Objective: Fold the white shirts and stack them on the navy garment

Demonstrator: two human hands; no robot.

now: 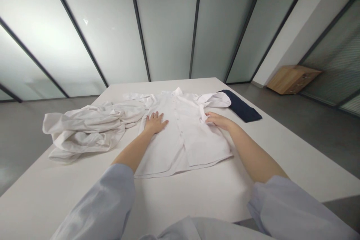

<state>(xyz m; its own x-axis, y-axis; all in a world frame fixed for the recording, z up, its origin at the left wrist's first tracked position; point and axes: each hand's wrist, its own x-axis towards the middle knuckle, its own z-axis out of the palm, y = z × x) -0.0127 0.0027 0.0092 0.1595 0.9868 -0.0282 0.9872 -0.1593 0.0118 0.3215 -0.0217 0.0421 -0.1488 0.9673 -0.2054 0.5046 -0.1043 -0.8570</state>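
A white button-up shirt (171,135) lies front side up on the table, its collar pointing away from me and its hem towards me. My left hand (154,123) rests flat on the shirt's left part, fingers spread. At the shirt's right side, below the sleeve, my right hand (218,120) has its fingers closed on the edge of the cloth, where the fabric bunches up a little. The right sleeve is spread out to the side, beyond that hand.
A crumpled heap of white garments (92,127) lies on the left of the white table (197,198). A folded dark navy cloth (242,107) lies near the right edge. Frosted glass panels (168,26) stand behind, and a wooden cabinet (289,78) is on the floor at right.
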